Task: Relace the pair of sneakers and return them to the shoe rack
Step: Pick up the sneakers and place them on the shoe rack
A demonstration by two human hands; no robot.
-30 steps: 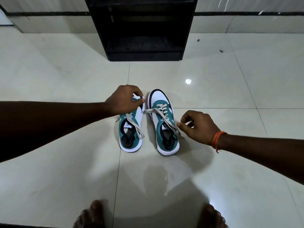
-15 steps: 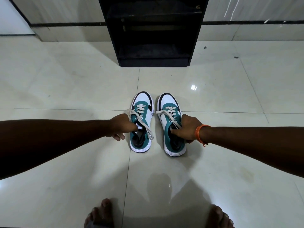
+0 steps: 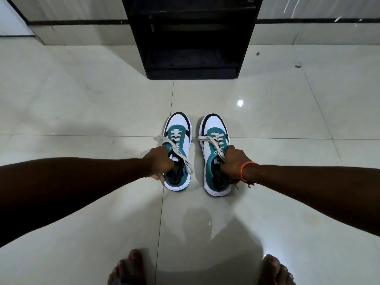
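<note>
With my left hand [image 3: 159, 161] clamped on the left sneaker [image 3: 178, 153] and my right hand [image 3: 232, 161] on the right sneaker [image 3: 216, 155], both on the floor [image 3: 82, 103] before the shoe rack [image 3: 191, 38], I'd lift level, minding the loose laces [image 3: 185, 159].

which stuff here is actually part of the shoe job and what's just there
Part of the job:
left sneaker, held by the left hand
right sneaker, held by the right hand
black shoe rack

Just there:
orange wristband
dark specks on the floor
</note>
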